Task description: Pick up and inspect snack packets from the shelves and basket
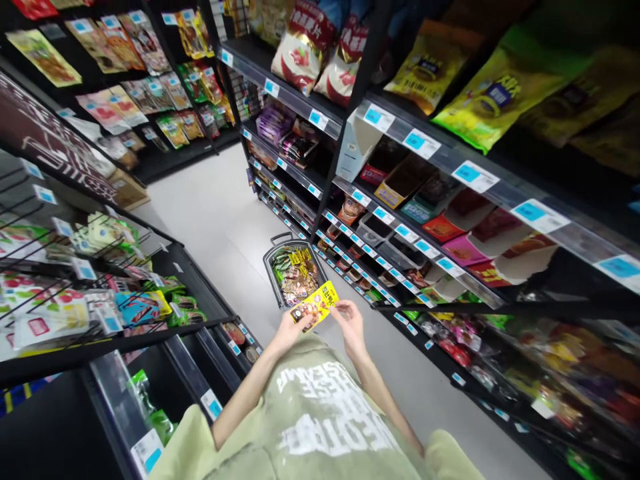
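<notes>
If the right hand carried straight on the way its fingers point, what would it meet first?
The yellow packet, held in the left hand; the right hand is at its edge, though whether they touch is hard to tell.

**Set on the Head, Pitched Down**

Looked forward and steeply down from the wearer's head, over the shirt (pixel 320 407) at six o'clock, with left hand (pixel 288 331) at seven and right hand (pixel 350 327) at five. Took in floor (pixel 215 207) running off toward ten. Sat close to shelves (pixel 449 160) at two, farther from the wall display (pixel 167 160) at ten.
</notes>
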Demonstrator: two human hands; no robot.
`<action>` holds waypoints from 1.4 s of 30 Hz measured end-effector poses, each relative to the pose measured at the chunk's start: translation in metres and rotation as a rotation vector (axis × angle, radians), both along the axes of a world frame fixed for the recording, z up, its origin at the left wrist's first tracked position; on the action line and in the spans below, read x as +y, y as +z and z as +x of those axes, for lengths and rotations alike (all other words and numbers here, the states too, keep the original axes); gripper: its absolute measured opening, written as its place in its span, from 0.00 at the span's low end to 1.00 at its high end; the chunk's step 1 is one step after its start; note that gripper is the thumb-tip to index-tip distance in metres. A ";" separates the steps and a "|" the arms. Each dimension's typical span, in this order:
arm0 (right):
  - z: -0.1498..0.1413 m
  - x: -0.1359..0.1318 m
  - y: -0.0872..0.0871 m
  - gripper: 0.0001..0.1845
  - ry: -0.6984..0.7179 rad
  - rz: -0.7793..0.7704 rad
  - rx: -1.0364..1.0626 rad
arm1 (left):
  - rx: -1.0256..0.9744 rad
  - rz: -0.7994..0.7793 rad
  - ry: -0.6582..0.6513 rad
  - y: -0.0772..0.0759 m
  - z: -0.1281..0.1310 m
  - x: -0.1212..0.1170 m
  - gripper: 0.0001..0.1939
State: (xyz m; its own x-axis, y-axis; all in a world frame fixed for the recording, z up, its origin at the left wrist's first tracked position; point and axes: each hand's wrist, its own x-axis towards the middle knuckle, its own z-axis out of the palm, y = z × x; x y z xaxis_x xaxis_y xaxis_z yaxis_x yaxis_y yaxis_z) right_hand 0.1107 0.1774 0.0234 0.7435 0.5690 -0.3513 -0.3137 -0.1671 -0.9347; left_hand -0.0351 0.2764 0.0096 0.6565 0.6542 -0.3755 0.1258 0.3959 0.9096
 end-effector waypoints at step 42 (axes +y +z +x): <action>0.158 0.118 -0.123 0.23 0.716 -0.363 -0.531 | 0.950 -0.025 -0.304 -0.161 0.002 0.029 0.16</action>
